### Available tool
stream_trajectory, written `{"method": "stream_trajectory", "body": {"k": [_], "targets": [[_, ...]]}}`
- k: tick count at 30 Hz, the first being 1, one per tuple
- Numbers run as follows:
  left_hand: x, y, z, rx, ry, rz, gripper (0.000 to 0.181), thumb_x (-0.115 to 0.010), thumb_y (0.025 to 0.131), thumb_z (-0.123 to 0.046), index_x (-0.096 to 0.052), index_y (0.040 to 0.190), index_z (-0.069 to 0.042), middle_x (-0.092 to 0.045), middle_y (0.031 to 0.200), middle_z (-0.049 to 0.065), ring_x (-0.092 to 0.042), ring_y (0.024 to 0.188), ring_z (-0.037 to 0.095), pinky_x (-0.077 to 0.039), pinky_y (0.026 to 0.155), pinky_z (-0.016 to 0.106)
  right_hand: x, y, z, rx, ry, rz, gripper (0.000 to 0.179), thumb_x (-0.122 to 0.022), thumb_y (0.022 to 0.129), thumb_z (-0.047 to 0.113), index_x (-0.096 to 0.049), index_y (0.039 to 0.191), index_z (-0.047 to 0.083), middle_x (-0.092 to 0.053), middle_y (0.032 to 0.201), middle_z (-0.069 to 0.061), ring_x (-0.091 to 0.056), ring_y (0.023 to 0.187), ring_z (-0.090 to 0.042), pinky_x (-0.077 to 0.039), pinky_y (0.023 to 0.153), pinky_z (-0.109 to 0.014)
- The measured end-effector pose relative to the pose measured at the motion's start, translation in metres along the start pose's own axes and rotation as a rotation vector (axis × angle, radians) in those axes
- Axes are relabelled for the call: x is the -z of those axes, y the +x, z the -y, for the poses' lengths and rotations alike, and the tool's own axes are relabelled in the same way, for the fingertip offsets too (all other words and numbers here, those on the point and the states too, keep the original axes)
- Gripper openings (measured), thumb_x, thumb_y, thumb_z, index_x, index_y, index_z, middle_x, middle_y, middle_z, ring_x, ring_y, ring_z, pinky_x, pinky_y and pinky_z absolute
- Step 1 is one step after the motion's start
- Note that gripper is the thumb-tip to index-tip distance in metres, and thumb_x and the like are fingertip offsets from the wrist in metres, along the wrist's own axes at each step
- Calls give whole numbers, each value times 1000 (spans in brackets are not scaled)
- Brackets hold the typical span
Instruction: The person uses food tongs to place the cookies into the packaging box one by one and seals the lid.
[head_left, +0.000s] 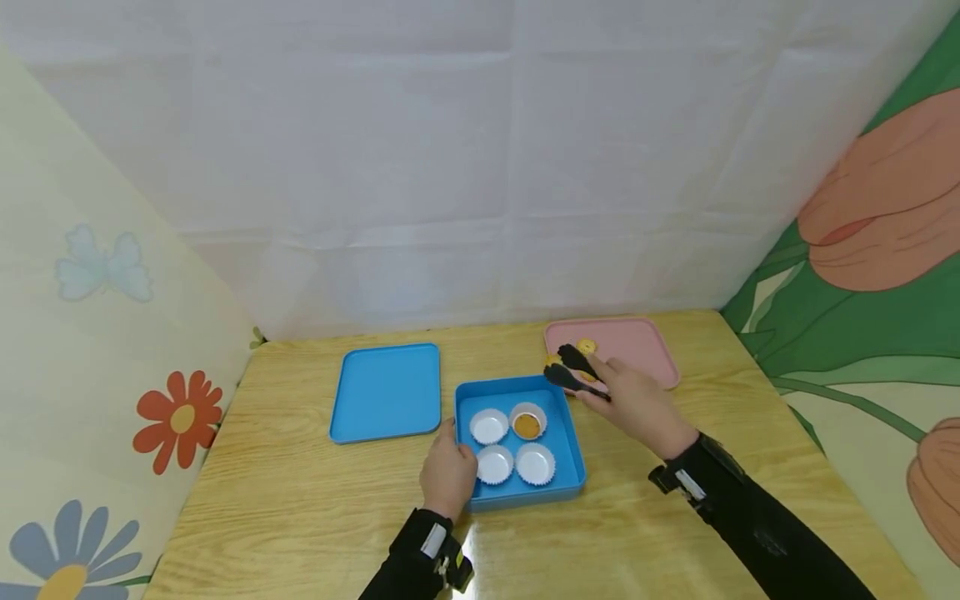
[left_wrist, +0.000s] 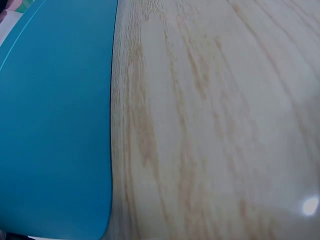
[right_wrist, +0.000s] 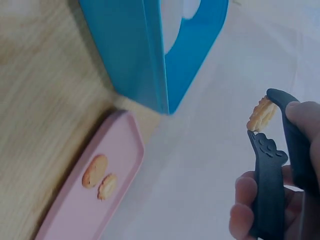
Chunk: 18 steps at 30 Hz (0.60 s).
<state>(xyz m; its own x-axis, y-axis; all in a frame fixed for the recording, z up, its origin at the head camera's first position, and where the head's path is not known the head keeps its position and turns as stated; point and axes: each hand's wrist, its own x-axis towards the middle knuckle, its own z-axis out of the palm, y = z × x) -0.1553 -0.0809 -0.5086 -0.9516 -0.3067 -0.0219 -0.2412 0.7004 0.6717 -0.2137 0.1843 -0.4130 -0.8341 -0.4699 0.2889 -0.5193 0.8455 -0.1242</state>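
Observation:
My right hand (head_left: 637, 404) grips small black tongs (right_wrist: 270, 190), which pinch a scalloped golden cookie (right_wrist: 261, 114) between their tips. The tongs are over the near left corner of a pink tray (head_left: 641, 350), close to the box's back right corner. Two cookies lie on that tray, a smooth round one (right_wrist: 95, 171) and a ridged one (right_wrist: 107, 186). My left hand (head_left: 448, 475) holds the left wall of a blue square box (head_left: 525, 500). Inside stand several white paper cups (head_left: 494, 464); the back right one has an orange-brown cookie (head_left: 527, 427) in it.
A flat blue lid-like tray (head_left: 386, 392) lies left of the box on the wooden table (head_left: 300, 500). White cloth (head_left: 450, 167) hangs behind the table, and printed panels (head_left: 862, 333) stand at both sides.

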Motion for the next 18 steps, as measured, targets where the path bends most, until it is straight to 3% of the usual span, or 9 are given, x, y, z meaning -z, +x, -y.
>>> {"method": "stream_trajectory", "body": {"k": [7,12,18], "targets": [[1,1,0,2,1,6,44,-48,87,-12,-46,130,-2,-56,121,18,-62,79,29,-48,58,43,-12,-19,20,95,-29,19,61,-68,79,39,-55,124,1,-62,103,-16,-59,60,-16,-44,47,-25],[2,0,-1,5,3,7,44,-48,87,-12,-46,131,-2,-56,121,18,-62,81,30,-48,59,44,-22,-32,29,190,-52,47,59,-68,78,42,-58,121,2,-63,93,-10,-56,58,-12,-42,47,-22],[1,0,0,12,1,12,45,-48,88,-12,-45,131,-2,-56,121,18,-62,83,31,-48,61,45,-29,-39,34,263,-97,148,56,-64,79,45,-61,117,4,-54,78,-2,-41,54,-7,-36,48,-21]]}}
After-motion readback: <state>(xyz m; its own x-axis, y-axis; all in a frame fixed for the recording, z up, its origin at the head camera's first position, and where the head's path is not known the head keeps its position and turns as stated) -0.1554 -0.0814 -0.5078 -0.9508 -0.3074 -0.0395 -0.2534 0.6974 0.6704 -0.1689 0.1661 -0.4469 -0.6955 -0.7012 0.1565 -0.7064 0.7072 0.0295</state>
